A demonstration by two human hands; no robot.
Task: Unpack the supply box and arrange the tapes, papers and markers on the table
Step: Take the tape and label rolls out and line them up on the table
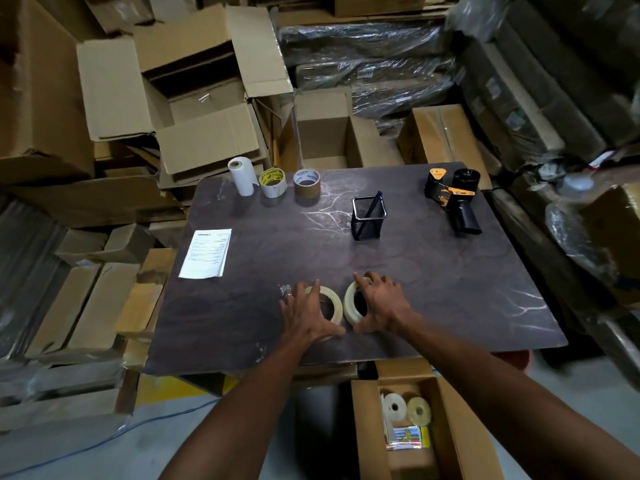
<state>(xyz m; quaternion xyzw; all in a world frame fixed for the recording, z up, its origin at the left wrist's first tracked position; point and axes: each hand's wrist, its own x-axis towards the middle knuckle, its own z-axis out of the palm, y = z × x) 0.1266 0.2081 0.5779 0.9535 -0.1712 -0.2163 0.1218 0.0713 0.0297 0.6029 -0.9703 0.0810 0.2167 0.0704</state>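
On the dark table [433,289] near its front edge lie two pale tape rolls side by side. My left hand [306,315] grips the left roll [334,301] lying flat, and my right hand [382,303] grips the right roll [350,306], which is tilted up on its edge. At the far left stand a white roll [242,176], a yellow-printed tape roll [273,182] and a brown tape roll [307,187]. A printed paper [206,253] lies at the left. The open supply box [446,427] on the floor holds two rolls [407,408], papers and markers [408,438].
A black mesh pen holder [369,218] with one dark pen stands mid-table. A black and orange tape dispenser [453,199] lies at the far right. Stacked cardboard boxes [194,98] and plastic-wrapped bundles [374,64] surround the table on all sides.
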